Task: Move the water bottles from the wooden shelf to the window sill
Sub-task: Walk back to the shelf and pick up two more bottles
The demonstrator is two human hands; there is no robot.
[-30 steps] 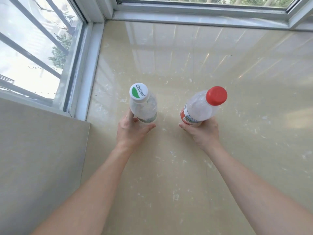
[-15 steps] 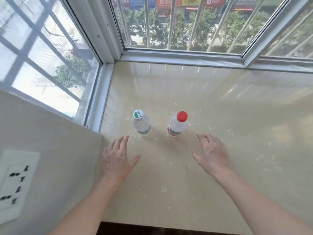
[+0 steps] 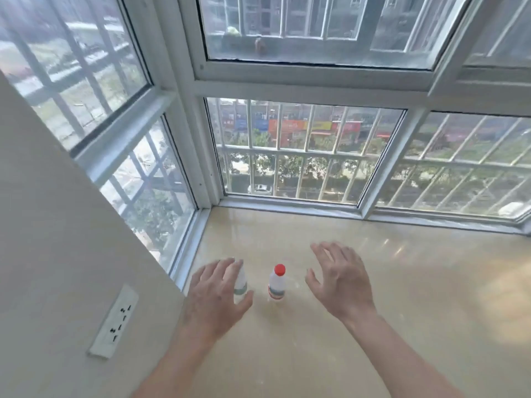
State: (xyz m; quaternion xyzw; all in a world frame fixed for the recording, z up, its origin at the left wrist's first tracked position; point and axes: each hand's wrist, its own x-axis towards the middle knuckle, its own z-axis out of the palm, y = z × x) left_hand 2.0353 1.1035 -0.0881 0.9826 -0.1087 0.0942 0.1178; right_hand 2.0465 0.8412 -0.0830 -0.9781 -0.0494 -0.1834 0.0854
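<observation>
Water bottles (image 3: 276,282) upright on window sill (image 3: 402,282)

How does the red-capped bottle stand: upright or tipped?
Upright: the red-capped bottle rests base-down on the window sill, cap on top, touched by neither hand.

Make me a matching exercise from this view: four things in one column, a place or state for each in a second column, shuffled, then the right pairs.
Things:
1. red-capped bottle
2. green-label bottle
3. wall socket
4. right hand

Places or states:
A. set in the beige wall at the left
B. partly hidden behind the left hand
C. open, fingers spread, holding nothing
D. standing upright in plain view on the window sill, between the two hands

Pairs: 1-D, 2-B, 3-A, 4-C
</observation>
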